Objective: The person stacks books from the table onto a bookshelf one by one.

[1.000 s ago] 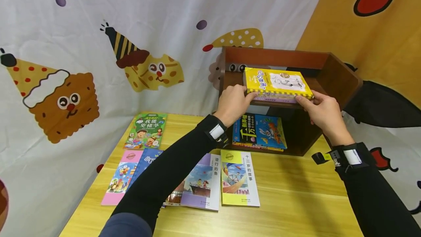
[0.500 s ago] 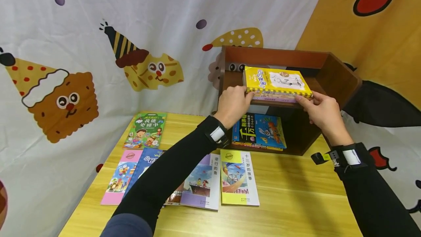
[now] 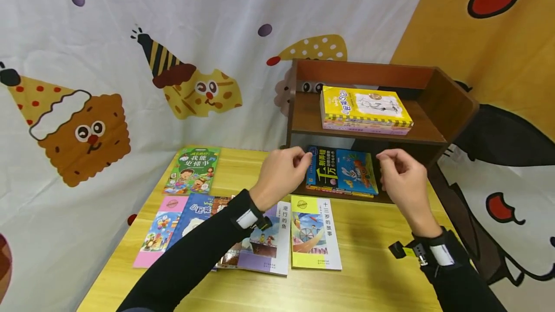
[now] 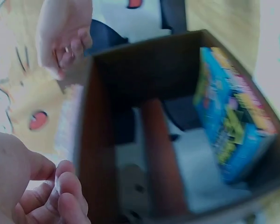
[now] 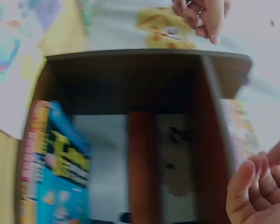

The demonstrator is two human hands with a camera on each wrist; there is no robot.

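Observation:
A stack of books (image 3: 366, 110) with a yellow cover on top lies on the upper shelf of a brown wooden bookcase (image 3: 438, 138). Below it, in the lower compartment, lie several books (image 3: 342, 172) with a black and blue cover uppermost. My left hand (image 3: 282, 175) is in the air in front of the bookcase's left side, fingers loosely curled and holding nothing. To the right, my right hand (image 3: 403, 177) hovers in front of the lower compartment, also loosely curled and without anything in it. The left wrist view shows the bookcase's inside and the left fingers (image 4: 67, 186) beside it.
On the wooden table (image 3: 377, 249), a green book (image 3: 192, 171) lies at the back left. Overlapping books, among them a pink one (image 3: 158, 230) and a purple one (image 3: 264, 244), lie in front of it. A yellow-and-white book (image 3: 315, 235) is beside them. Behind hangs a printed curtain (image 3: 243, 13).
Both hands have let go of the yellow-topped stack and moved down and back from the upper shelf. The stack stays on the shelf, and the table books lie as before.

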